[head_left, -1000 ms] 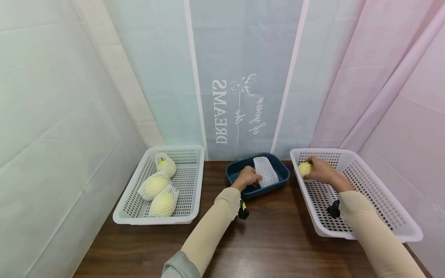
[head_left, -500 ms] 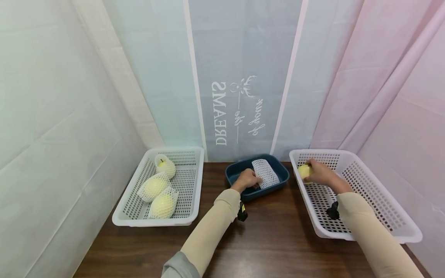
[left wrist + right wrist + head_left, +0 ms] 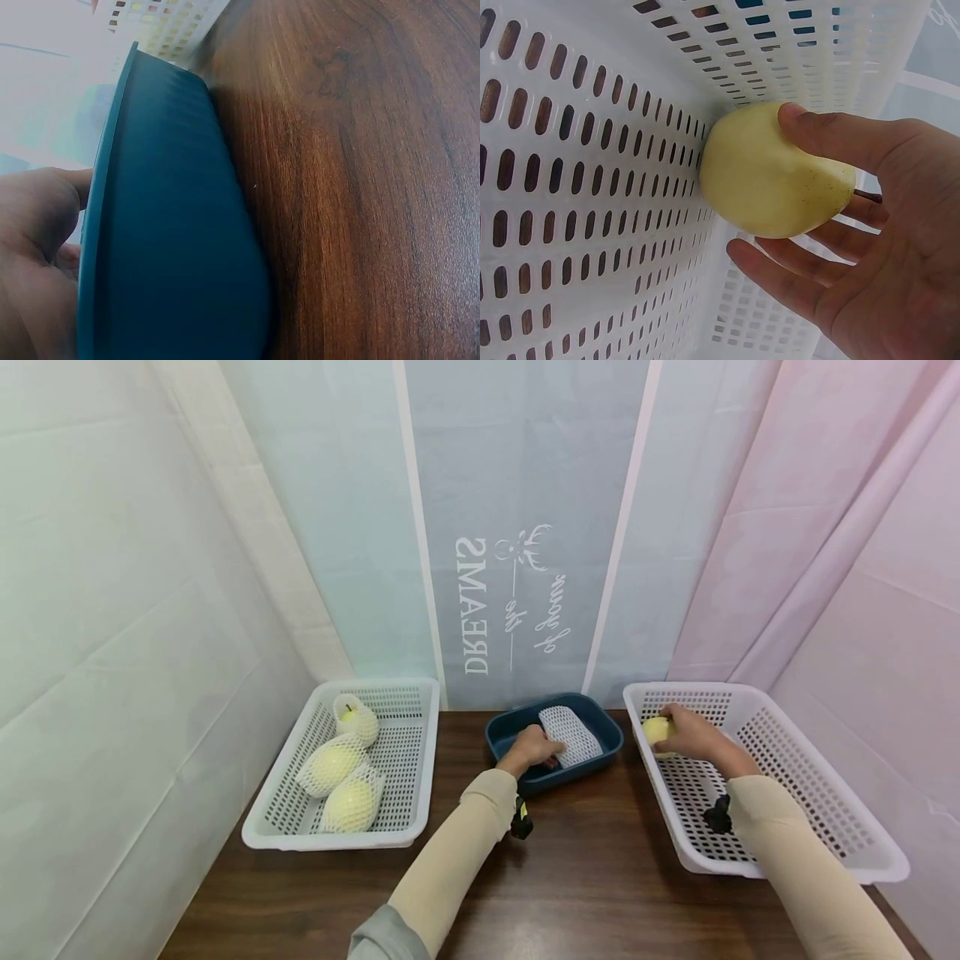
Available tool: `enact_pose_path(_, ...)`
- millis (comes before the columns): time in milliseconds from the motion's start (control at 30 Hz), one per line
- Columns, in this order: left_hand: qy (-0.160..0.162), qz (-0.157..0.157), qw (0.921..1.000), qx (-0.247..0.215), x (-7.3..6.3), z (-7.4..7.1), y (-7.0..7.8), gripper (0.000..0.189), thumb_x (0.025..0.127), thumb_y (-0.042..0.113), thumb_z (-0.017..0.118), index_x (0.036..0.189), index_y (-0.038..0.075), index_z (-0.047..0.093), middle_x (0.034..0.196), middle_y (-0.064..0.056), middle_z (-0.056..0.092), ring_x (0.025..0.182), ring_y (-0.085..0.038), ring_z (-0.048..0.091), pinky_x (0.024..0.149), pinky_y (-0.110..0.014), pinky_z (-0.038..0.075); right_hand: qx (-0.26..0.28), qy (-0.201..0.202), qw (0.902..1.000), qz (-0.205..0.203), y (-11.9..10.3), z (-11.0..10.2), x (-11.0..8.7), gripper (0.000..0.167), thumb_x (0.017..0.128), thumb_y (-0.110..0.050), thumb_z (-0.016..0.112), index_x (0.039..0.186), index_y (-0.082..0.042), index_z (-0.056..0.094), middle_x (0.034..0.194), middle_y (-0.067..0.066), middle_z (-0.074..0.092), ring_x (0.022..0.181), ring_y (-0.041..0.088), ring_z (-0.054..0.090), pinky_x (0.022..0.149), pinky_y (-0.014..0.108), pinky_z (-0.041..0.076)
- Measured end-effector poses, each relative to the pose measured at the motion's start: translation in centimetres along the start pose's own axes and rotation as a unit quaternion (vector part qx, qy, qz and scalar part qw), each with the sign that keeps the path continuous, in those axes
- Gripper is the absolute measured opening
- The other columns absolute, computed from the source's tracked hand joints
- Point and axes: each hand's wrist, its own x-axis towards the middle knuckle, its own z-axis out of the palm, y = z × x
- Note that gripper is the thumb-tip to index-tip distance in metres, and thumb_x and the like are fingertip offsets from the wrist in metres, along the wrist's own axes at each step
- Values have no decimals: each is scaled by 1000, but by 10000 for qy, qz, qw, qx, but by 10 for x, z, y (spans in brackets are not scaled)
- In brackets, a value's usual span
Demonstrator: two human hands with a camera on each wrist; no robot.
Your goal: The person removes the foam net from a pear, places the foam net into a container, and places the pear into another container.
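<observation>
My left hand (image 3: 531, 747) reaches into a small dark blue tray (image 3: 517, 783) and pinches the near left edge of a flat white foam net sleeve (image 3: 572, 735). In the left wrist view the wall of the tray (image 3: 165, 217) hides most of that hand (image 3: 37, 240). Inside the right-hand white basket (image 3: 686, 852), my right hand (image 3: 693, 732) grips a bare pale yellow pear (image 3: 657, 735). The right wrist view has the thumb on top of the pear (image 3: 769, 176) and the fingers below and behind it, its stem toward the palm.
To the left stands another white slotted basket (image 3: 258, 837) with three net-wrapped pears (image 3: 332, 763) in it. All three containers are on a dark wood table (image 3: 570, 877). A printed cloth curtain (image 3: 525, 460) hangs right behind them.
The far end of the foam net sleeve has dropped slightly toward me and to the left, with my left hand still at its edge. My right hand stays on the pear.
</observation>
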Motion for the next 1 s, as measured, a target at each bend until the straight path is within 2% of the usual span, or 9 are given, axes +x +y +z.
enact_pose_path(167,50,-90,9999,-28,-1,-2,0,19,100,16,74,101,-2,72,97,-17,79,91,-30,80,81,-34,64,-46,86,9999,-38,1,0,1,67,85,-16,85,130,21,52,108,32,65,88,33,61,74,42,50)
enact_pose_path(233,55,-100,9999,-16,-2,-4,1,20,100,17,73,101,-3,72,96,-17,79,91,-30,80,81,-34,65,-80,127,9999,-81,1,-1,1,67,86,-17,84,131,21,52,112,36,64,91,37,62,76,46,52)
enact_pose_path(367,73,-175,9997,160,1,-6,0,23,102,19,73,101,-5,74,92,-15,79,88,-27,81,81,-33,64,-109,120,9998,-90,-2,-6,2,68,89,-19,83,133,22,51,121,43,61,102,47,63,86,58,53)
enact_pose_path(567,149,-427,9982,391,9,-8,-3,21,102,21,74,98,0,74,88,-10,78,82,-20,81,81,-32,64,-9,-8,10000,57,-10,-14,2,71,96,-21,76,142,23,44,139,47,52,127,61,53,104,71,46)
enact_pose_path(667,151,-389,9983,396,7,-11,-2,19,102,20,73,101,1,72,89,-9,78,82,-19,80,82,-32,64,-14,8,9999,107,-16,-19,2,70,99,-21,73,146,21,43,145,46,49,133,62,48,108,73,42)
enact_pose_path(800,166,-246,9987,410,2,-16,0,22,103,19,71,109,-2,73,94,-11,78,82,-20,80,82,-33,65,-53,169,9998,27,-24,-24,0,66,100,-22,71,144,20,47,143,45,51,131,62,50,107,72,42)
enact_pose_path(1000,285,165,9989,345,-4,-21,5,26,107,16,64,116,-5,75,98,-14,79,86,-22,79,77,-31,65,-67,326,9994,-17,-36,-30,0,58,101,-23,71,141,15,54,142,40,55,127,57,55,104,70,46)
